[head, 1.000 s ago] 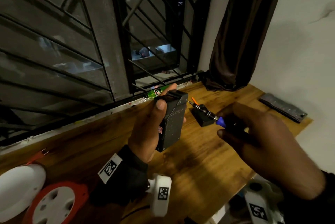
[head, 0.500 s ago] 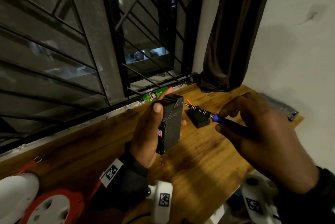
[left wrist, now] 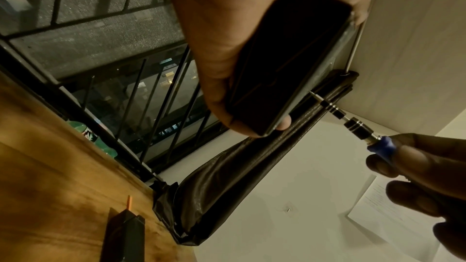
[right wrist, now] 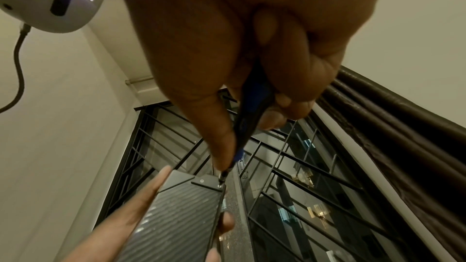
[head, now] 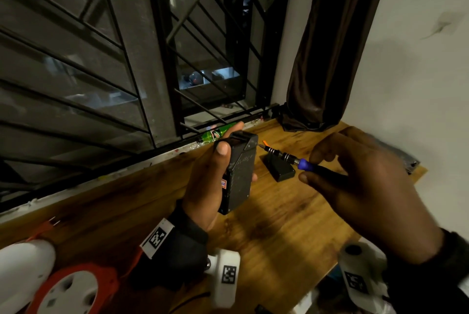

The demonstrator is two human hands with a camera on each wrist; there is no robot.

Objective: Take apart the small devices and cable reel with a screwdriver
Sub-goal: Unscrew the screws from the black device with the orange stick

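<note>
Left hand (head: 210, 179) grips the black device (head: 239, 171) upright above the tabletop (head: 279, 224), so its corner screw faces the screwdriver (head: 291, 158). Right hand (head: 360, 186) pinches the handle, tip seated at that corner, probably ready to twist.

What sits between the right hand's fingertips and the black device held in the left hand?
Only the screwdriver: its shaft spans from the right hand to the black device, tip at the corner. The left wrist view shows it.

Black box-shaped device (head: 240, 171) upright above desk (head: 279, 224); screwdriver (head: 291, 158), blue collar, tip at its top corner screw. Smaller black device (head: 280, 170) on desk. Orange-white cable reel (head: 68, 291) bottom-left.
</note>
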